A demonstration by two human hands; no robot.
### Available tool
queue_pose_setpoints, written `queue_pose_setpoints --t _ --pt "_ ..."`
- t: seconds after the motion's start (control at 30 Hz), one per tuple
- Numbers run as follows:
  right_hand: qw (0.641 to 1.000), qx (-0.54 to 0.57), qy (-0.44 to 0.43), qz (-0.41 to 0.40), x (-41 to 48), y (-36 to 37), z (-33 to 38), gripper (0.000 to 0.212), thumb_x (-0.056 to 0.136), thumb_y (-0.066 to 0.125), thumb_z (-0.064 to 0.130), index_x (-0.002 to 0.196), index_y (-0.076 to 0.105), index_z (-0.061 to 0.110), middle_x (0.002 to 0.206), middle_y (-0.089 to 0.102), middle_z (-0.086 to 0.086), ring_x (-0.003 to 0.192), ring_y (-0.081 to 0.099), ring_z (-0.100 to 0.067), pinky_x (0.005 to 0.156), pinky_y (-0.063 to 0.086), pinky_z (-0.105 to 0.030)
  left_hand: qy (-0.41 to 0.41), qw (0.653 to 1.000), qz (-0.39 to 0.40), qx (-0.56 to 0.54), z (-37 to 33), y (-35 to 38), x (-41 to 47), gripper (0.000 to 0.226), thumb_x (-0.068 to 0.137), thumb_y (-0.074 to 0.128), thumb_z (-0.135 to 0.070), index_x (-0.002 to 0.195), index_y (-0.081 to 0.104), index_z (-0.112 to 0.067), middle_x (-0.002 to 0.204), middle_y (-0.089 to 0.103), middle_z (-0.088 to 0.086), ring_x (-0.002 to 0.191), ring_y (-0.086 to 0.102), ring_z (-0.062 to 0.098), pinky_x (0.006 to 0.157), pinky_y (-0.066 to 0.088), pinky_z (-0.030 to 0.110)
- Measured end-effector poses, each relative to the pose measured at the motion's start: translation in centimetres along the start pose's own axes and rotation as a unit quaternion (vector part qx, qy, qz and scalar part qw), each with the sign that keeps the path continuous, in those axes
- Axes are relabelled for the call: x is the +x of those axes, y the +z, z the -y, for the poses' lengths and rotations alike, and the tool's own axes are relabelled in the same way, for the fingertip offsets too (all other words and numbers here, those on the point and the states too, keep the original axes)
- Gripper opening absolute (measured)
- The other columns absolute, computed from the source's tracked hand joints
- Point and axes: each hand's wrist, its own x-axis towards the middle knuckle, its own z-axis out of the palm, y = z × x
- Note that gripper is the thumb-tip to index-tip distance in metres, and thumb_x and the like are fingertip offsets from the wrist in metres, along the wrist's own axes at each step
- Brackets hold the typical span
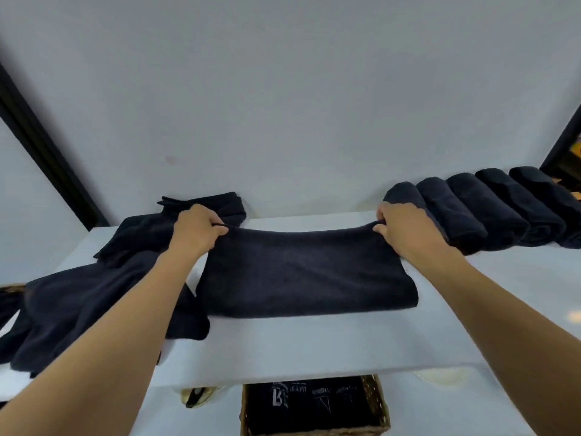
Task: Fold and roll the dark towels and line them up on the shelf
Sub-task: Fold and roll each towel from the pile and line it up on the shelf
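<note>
Fingers of my left hand are curled tight on the far left corner of the folded towel, pinching the cloth between thumb and forefinger. Those of my right hand are closed the same way on the far right corner. Both forearms reach out over the near edge of the shelf.

Folded towel: dark, lying flat across the middle of the white shelf, long side running left to right. Its far edge is raised slightly between my two grips and sags in the middle. The near edge is a rounded fold resting on the shelf.

Rolled towels: five dark rolls lie side by side at the right, touching one another, lined up against the wall. The leftmost roll sits just behind my right hand and is partly hidden by it.

Loose towels: a heap of unfolded dark cloth occupies the left end of the shelf, partly under my left forearm. Part of it hangs over the front edge. One corner lies just beside the folded towel; I cannot tell whether they touch.

Below the shelf stands a woven basket holding dark cloth with pale printed marks. The lettering is too blurred to read.
</note>
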Motion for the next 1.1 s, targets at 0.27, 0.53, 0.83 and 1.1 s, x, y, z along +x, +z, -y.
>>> queue_pose_setpoints --t 0.27,0.53,0.83,1.1 --pt "0.979 0.065 -0.185 0.051 -0.3 5.5 4.9 0.055 0.099 0.039 0.053 0.148 0.036 0.028 0.158 0.029 -0.002 0.144 0.028 -0.025 0.115 0.026 -0.044 0.135 0.985 0.000 0.111 -1.2 5.5 -2.9 0.044 0.094 0.052 -0.049 0.133 0.055 -0.027 0.140 0.052 0.005 0.126 0.049 0.028 0.103 0.038 0.045" --pt "0.981 0.038 -0.142 0.123 1.1 5.7 3.6 0.050 0.101 0.031 0.052 0.141 0.041 0.024 0.147 0.039 0.002 0.133 0.038 -0.021 0.111 0.027 -0.046 0.227 0.937 0.158 0.213 2.6 3.7 -9.8 0.085 0.080 0.024 -0.086 0.151 0.023 -0.040 0.158 0.009 -0.016 0.149 0.006 0.007 0.122 -0.001 0.033" --pt "0.958 0.194 0.004 0.211 -3.2 0.7 1.5 0.031 0.085 0.064 0.035 0.109 0.048 0.022 0.097 0.060 0.003 0.086 0.059 -0.013 0.071 0.049 -0.029 0.297 0.929 -0.072 0.206 -0.6 1.7 -5.9 0.018 0.071 0.076 -0.013 0.087 0.070 -0.018 0.091 0.059 -0.005 0.073 0.055 0.022 0.056 0.041 0.029" --pt "0.961 0.218 0.105 0.132 -13.6 3.0 2.6 0.060 0.092 0.061 0.046 0.140 0.036 0.023 0.123 0.061 -0.008 0.109 0.059 -0.027 0.086 0.046 -0.034 0.183 0.977 0.002 0.112 -4.4 5.7 -6.6 0.038 0.095 0.049 -0.011 0.130 0.060 -0.021 0.128 0.055 0.008 0.112 0.053 0.029 0.094 0.045 0.042"
